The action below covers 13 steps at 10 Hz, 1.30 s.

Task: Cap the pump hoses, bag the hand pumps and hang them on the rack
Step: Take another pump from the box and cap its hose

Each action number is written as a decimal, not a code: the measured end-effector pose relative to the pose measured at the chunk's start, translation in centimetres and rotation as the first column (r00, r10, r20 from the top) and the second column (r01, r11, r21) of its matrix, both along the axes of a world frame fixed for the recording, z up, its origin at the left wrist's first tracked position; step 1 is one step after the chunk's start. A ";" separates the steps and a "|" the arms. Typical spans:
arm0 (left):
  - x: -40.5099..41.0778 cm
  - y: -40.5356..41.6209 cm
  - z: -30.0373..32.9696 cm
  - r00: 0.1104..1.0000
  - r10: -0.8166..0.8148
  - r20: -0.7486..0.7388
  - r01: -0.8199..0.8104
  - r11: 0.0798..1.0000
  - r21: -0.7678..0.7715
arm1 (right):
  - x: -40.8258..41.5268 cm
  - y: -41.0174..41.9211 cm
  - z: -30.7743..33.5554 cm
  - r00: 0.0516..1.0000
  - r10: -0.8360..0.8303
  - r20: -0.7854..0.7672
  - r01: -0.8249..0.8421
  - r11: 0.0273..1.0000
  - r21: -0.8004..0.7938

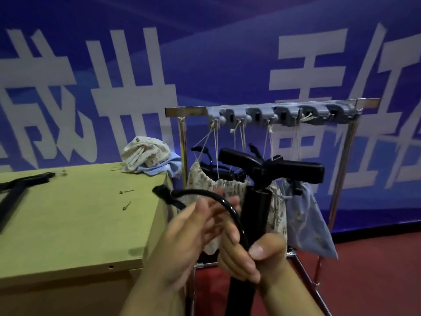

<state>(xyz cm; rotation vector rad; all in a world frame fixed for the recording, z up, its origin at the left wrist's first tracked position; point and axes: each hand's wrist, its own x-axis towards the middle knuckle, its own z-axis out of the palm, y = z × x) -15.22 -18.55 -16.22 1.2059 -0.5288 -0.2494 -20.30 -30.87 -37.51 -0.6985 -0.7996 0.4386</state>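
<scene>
Black pump (256, 215) upright, gripped by right hand (246, 258); hose (230, 208) arcs left, tip (160, 193) past blurred left hand (189, 236), grip unclear

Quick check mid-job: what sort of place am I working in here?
Probably an indoor hall or event space set up as a work station, not a workshop: a big blue printed banner covers the wall, red floor below, with a plain wooden table and a metal hanging rack.
</scene>
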 end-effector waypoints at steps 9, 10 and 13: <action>0.2 2.2 4.3 0.874 0.209 0.438 -0.321 0.926 0.199 | 3.4 -1.6 18.8 0.869 -0.495 -0.006 0.470 0.828 -0.306; 0.9 2.6 4.3 0.781 0.252 0.571 -0.449 0.863 0.232 | 3.5 -1.7 18.5 0.859 -0.512 -0.024 0.483 0.824 -0.296; 2.1 3.3 3.7 0.710 0.199 0.676 -0.475 0.844 0.250 | 3.7 -1.3 18.5 0.858 -0.514 0.024 0.492 0.805 -0.332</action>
